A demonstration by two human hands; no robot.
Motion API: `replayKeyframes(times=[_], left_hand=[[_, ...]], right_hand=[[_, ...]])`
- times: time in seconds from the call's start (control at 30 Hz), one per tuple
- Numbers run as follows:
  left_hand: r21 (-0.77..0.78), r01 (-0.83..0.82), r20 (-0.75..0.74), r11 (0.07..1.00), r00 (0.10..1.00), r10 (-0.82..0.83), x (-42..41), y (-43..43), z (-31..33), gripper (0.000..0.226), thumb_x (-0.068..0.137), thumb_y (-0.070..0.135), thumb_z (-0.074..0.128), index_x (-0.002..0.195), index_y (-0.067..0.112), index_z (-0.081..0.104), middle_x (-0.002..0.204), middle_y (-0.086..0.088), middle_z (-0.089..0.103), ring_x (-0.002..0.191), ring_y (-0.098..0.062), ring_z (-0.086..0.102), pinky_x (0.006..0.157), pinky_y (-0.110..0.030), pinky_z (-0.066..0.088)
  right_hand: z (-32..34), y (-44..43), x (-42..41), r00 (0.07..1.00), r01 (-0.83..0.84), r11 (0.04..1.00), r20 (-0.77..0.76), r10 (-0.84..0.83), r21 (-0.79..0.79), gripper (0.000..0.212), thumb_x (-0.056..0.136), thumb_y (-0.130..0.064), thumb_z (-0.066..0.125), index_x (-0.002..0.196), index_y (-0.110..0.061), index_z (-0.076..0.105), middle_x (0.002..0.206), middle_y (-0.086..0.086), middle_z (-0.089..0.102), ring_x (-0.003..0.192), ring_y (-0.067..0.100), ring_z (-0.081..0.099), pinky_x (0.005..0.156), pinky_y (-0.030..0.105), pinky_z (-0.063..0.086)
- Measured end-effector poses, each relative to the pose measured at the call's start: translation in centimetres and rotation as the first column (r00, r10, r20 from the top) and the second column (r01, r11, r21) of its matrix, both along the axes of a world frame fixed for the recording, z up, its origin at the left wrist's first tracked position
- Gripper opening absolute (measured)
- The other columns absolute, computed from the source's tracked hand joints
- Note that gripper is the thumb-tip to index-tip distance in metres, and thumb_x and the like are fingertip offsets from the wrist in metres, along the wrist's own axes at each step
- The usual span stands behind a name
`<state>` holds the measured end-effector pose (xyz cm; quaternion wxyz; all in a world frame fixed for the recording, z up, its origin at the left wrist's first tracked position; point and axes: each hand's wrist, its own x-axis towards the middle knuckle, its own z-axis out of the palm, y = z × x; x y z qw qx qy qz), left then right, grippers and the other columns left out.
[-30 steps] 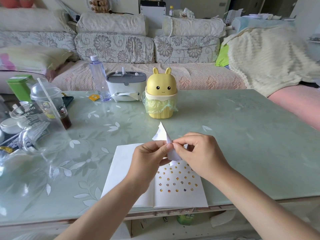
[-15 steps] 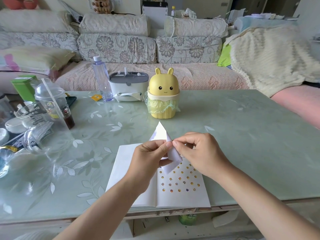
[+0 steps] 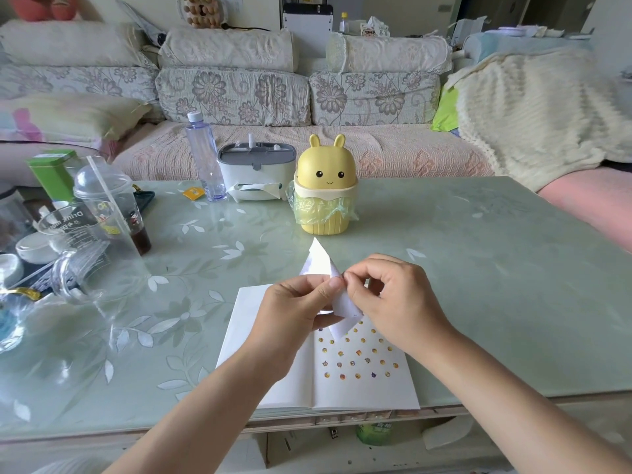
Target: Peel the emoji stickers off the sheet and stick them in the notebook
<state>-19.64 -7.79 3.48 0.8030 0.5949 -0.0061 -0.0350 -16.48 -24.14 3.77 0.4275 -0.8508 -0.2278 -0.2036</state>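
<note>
My left hand (image 3: 297,313) and right hand (image 3: 396,302) both pinch one sticker sheet (image 3: 319,263) above one open notebook (image 3: 369,393). Far left, one clear cup (image 3: 73,230) reads "Drink mo".

Both bare forearms reach in from below and converge. The left hand (image 3: 294,313) pinches the sticker sheet (image 3: 319,263) between its thumb and curled fingers. The right hand (image 3: 400,302), fingers curled, pinches the sheet's edge just beside the left thumb.

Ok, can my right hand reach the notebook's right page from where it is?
Probably yes. The right hand hangs just above the notebook, over its right page, pinching the sticker sheet with the left hand; only the sheet's lower corner overhangs the page.
</note>
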Motion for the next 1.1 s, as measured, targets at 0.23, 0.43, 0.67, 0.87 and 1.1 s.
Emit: replayKeyframes(times=[0.23,0.43,0.67,0.87,1.1], left_hand=[[0.151,0.071,0.018,0.986,0.997,-0.074,0.5,1.4,0.3,0.016,0.104,0.014,0.050,0.098,0.010,0.065,0.089,-0.004,0.070,0.084,-0.019,0.065,0.091,-0.041,0.055],[0.319,0.070,-0.103,0.945,0.994,-0.039,0.6,3.1,0.1,0.006,0.098,0.010,0.062,0.097,0.012,0.056,0.085,-0.007,0.071,0.078,-0.022,0.068,0.076,-0.039,0.058],[0.282,0.138,-0.136,0.949,0.985,-0.103,0.6,4.5,0.3,0.039,0.083,0.012,0.079,0.113,0.029,0.060,0.098,-0.010,0.066,0.082,-0.018,0.064,0.076,-0.028,0.050],[0.659,-0.155,0.162,0.736,0.985,0.062,0.8,4.7,-0.3,0.010,0.086,0.045,0.074,0.089,0.054,0.070,0.110,0.015,0.057,0.083,0.001,0.062,0.072,-0.012,0.042],[0.853,-0.105,0.230,0.512,0.955,-0.189,0.1,5.7,0.0,0.028,0.089,0.046,0.070,0.114,0.057,0.065,0.084,0.011,0.057,0.076,-0.003,0.055,0.060,-0.015,0.038]], right_hand=[[1.7,-0.5,0.9,0.983,-0.035,0.998,-0.183,0.025,-0.049,0.055,0.092,-0.026,0.069,0.142,-0.039,0.050,0.129,-0.024,0.053,0.069,0.006,0.061,0.076,0.019,0.049],[1.3,-0.8,1.8,0.933,0.084,0.995,-0.356,-0.060,0.054,0.027,0.078,-0.030,0.086,0.102,-0.028,0.072,0.079,-0.009,0.073,0.062,0.010,0.064,0.068,0.038,0.058],[1.9,-0.1,1.7,0.908,-0.044,0.994,-0.412,0.080,0.097,0.033,0.082,-0.018,0.082,0.105,-0.033,0.066,0.069,-0.011,0.065,0.055,0.010,0.056,0.066,0.029,0.049],[1.9,0.0,1.3,0.856,-0.268,0.962,-0.445,0.263,0.053,0.047,0.097,-0.007,0.060,0.120,-0.048,0.060,0.074,-0.002,0.054,0.054,0.021,0.043,0.063,0.027,0.042],[1.5,-0.4,1.8,0.867,-0.210,0.977,-0.454,0.207,0.045,0.033,0.093,-0.019,0.071,0.105,-0.050,0.073,0.052,0.016,0.041,0.053,0.035,0.032,0.063,0.031,0.047]])
